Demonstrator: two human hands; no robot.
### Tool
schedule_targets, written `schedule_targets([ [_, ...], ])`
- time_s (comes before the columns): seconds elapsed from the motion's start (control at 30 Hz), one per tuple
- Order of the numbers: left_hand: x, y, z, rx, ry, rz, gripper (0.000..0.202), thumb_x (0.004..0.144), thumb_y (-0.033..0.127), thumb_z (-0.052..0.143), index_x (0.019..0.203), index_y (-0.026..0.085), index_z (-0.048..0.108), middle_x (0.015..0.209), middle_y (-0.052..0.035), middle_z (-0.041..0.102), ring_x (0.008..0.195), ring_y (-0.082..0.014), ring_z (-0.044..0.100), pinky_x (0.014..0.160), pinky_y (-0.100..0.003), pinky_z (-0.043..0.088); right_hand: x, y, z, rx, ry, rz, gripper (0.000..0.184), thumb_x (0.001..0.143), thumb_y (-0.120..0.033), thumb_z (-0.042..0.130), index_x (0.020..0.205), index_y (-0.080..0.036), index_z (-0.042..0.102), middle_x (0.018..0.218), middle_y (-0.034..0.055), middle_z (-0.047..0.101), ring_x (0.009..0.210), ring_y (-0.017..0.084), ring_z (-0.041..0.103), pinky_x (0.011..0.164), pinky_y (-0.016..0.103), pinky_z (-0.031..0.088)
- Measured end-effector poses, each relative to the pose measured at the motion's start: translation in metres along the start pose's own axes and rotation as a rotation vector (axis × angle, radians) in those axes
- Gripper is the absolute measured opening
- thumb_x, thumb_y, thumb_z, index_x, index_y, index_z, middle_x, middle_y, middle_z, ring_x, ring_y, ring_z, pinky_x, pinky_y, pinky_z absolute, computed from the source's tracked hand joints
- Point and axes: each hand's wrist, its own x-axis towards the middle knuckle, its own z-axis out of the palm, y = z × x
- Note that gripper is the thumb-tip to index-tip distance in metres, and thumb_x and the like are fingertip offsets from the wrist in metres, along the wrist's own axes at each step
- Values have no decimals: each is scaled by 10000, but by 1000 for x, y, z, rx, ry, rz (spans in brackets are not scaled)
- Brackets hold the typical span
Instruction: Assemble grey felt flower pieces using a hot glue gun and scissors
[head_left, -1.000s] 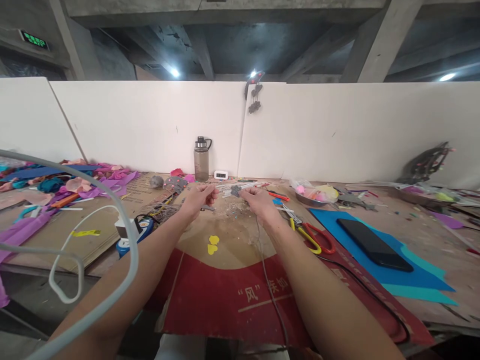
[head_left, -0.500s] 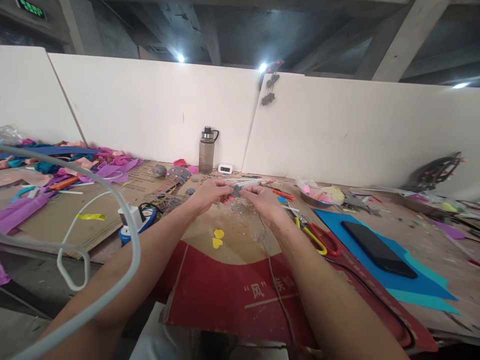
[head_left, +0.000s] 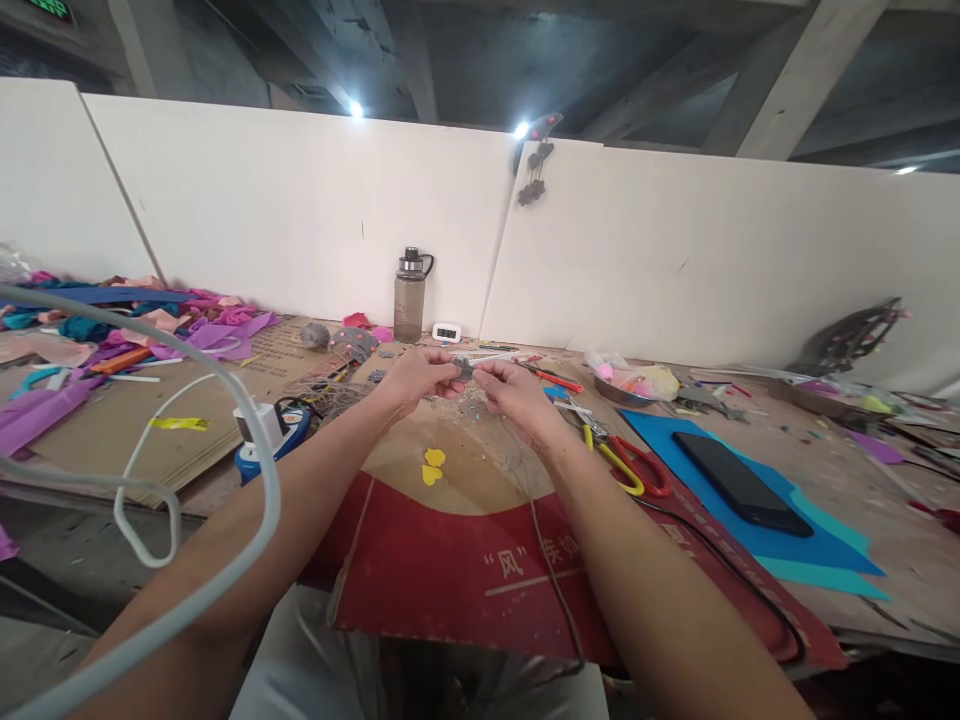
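Observation:
Both arms reach out over a red and tan cardboard sheet on the workbench. My left hand and my right hand meet fingertip to fingertip, both pinched on a small grey glittery piece. A thin grey wire trails from my right hand back toward me. Two small yellow heart shapes lie on the cardboard just below my hands.
Scissors with red and yellow handles lie right of my right hand, beside a black phone on blue foam sheets. A water bottle stands at the white partition. Purple and pink scraps and a white cable fill the left.
My hands have come together from slightly apart, and both now pinch the grey piece. The view has tilted down a little.

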Motion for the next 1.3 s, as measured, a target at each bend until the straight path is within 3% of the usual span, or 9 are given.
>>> schedule_targets([
  [0.23, -3, 5, 0, -69, -102, -68, 101, 716, 162, 707, 695, 109, 624, 714, -115, 716, 665, -176, 693, 704, -328, 564, 8, 11, -5, 18, 94, -52, 253, 664, -431, 632, 745, -194, 597, 595, -57, 448, 501, 78, 307, 501, 244, 273],
  [0.47, -1, 0, -1, 10, -85, -36, 175, 679, 245, 758, 740, 101, 681, 715, -91, 703, 616, -133, 655, 558, -232, 518, 10, 11, -5, -24, 104, -79, 258, 671, -437, 618, 742, -189, 623, 596, -49, 469, 516, 88, 336, 517, 250, 291],
  [0.67, 2, -4, -1, 95, 59, 16, 141, 671, 218, 727, 646, 131, 620, 605, -39, 648, 556, -108, 607, 473, -196, 454, 5, 7, 0, -25, 84, -28, 297, 675, -432, 608, 864, -203, 614, 640, -47, 461, 535, 89, 342, 507, 234, 307],
  [0.87, 8, -7, -4, 128, 167, 64, 95, 671, 175, 674, 632, 135, 597, 586, -28, 630, 514, -105, 591, 442, -198, 430, 7, 10, -5, -133, 87, -39, 278, 687, -464, 594, 753, -194, 608, 600, -42, 453, 548, 100, 353, 523, 242, 310],
  [1.13, 19, -7, -32, -93, 446, 128, 89, 699, 165, 651, 688, 126, 572, 675, -38, 653, 507, -85, 603, 448, -178, 424, 13, 21, -11, -208, 61, 63, 216, 695, -422, 586, 698, -207, 611, 493, -62, 378, 455, 98, 311, 462, 254, 263],
  [1.3, 19, 0, -41, -238, 561, 220, 82, 702, 145, 634, 710, 127, 554, 683, -35, 660, 527, -79, 611, 480, -172, 441, 22, 36, -17, -275, 154, 51, 186, 674, -369, 572, 665, -197, 641, 471, -55, 410, 495, 115, 361, 518, 256, 292],
])
